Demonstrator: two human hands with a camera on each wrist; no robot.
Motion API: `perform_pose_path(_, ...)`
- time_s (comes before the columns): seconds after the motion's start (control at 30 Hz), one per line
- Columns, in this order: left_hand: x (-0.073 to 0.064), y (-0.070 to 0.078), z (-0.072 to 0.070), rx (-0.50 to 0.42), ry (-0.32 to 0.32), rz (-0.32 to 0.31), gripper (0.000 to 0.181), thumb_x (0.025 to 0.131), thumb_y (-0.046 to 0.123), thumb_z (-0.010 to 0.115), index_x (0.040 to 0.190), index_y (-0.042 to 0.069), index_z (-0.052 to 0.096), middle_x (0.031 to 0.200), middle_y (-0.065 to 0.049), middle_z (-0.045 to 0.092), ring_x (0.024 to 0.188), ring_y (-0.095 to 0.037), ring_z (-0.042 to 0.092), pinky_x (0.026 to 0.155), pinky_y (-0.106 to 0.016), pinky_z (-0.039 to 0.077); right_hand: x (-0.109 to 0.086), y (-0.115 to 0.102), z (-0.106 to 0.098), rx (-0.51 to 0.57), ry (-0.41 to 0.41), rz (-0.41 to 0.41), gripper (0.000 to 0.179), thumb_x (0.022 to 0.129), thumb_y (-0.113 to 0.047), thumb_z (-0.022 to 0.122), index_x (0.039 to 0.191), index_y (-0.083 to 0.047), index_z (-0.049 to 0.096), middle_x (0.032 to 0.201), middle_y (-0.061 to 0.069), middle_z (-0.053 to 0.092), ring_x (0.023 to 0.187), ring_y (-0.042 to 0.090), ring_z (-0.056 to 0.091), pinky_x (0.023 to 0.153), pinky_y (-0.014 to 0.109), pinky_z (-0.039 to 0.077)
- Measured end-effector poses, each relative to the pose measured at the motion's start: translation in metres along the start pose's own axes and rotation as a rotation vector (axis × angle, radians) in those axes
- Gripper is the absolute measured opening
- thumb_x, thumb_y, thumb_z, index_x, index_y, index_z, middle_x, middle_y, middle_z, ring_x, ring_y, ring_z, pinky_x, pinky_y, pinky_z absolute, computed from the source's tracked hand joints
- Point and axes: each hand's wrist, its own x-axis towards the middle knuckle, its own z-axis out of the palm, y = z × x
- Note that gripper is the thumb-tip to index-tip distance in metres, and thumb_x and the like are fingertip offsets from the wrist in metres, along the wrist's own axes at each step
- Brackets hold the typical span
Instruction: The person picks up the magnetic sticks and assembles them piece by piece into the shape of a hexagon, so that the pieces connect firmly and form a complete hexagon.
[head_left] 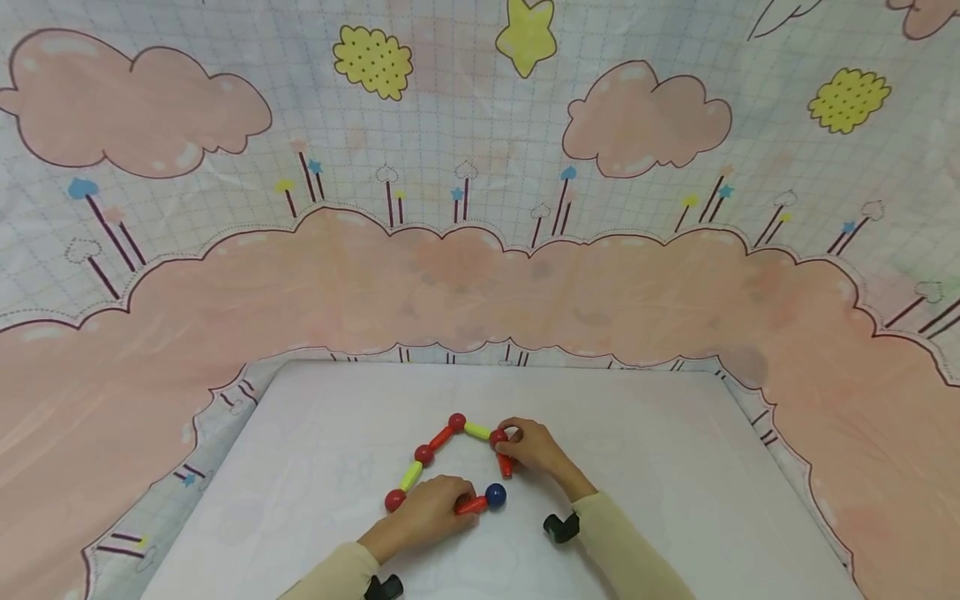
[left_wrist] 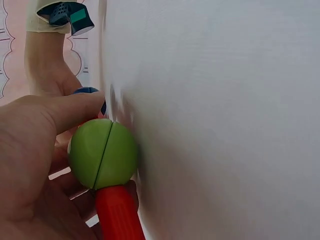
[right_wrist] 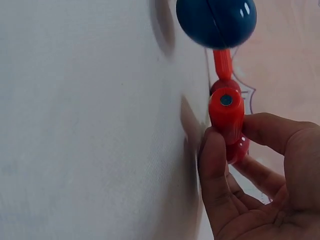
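Observation:
A chain of magnetic rods and balls arches over the white table in the head view. My right hand [head_left: 538, 447] pinches the red rod [right_wrist: 227, 120] below the chain's right-hand red ball [head_left: 498, 437]; the rod's free end shows a small metal disc. My left hand [head_left: 433, 510] holds a green ball [left_wrist: 102, 155], hidden from the head view, with the thumb across its far side. One red rod [left_wrist: 120, 215] runs from that ball toward the wrist camera. Beyond my left fingers, another red rod [head_left: 472, 505] ends at a blue ball [head_left: 496, 496].
Red balls at the chain's top [head_left: 457, 422], left side [head_left: 424, 454] and lower left [head_left: 394, 500] join yellow-green rods [head_left: 411, 477] and a red one. The white table [head_left: 637, 458] extends around the hands. Behind it hangs a cloth [head_left: 480, 283] printed with clouds.

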Motion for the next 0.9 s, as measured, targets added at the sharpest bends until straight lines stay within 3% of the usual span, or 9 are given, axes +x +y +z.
perform_pose_path(0.7,0.01,0.009,0.009,-0.034,0.07,-0.021,0.024,0.083,0.033,0.076,0.098,0.015,0.071,0.073,0.012,0.057,0.067,-0.006,0.048,0.061,-0.022,0.04,-0.003,0.0,0.007,0.119,-0.004,0.059,0.037,0.089,-0.022,0.073,0.123,-0.01,0.062,0.08,0.006,0.061,0.056,0.014,0.061,0.056,0.026,0.055)
perform_pose_path(0.9,0.008,0.011,0.007,-0.06,0.067,-0.023,0.022,0.086,0.032,0.074,0.099,0.015,0.071,0.075,0.011,0.058,0.067,-0.005,0.049,0.062,-0.02,0.043,-0.007,0.001,0.006,0.1,0.003,0.029,0.038,0.089,-0.021,0.073,0.123,-0.009,0.062,0.082,0.005,0.064,0.06,0.014,0.061,0.059,0.026,0.055)
